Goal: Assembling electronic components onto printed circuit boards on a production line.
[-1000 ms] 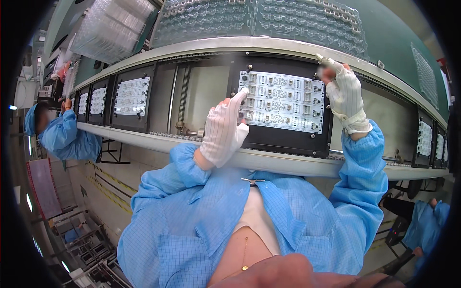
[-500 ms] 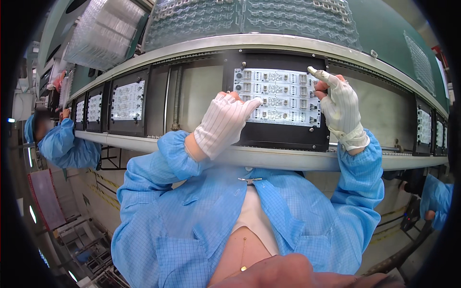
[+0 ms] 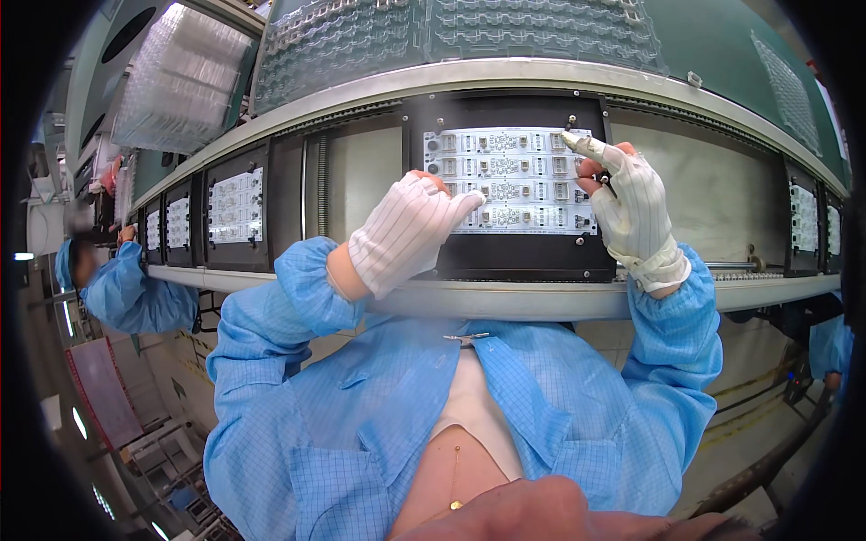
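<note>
A white circuit board panel point(image 3: 507, 192), made of several strips with small parts, lies in a black carrier frame point(image 3: 505, 257) in front of me. My left hand point(image 3: 410, 230), in a white striped glove with bare fingertips, is at the panel's left side. Its fingers are curled, with their undersides hidden, while the thumb reaches over the lower strips. On the right side is my right hand point(image 3: 634, 203), gloved the same way. Its index finger stretches to the panel's upper right corner; the thumb and another bare fingertip are bent beside the right edge, a small gap between them.
The carrier rides on a conveyor rail point(image 3: 505, 298). More loaded carriers stand left point(image 3: 236, 206) and right point(image 3: 803, 216). Clear plastic trays point(image 3: 541, 32) lie beyond the far rail; a tray stack point(image 3: 185, 77) is at upper left. A co-worker in blue point(image 3: 135, 279) works farther left.
The carrier with the panel and both my hands have shifted slightly left in the picture. Around the panel, the hands keep nearly the same pose.
</note>
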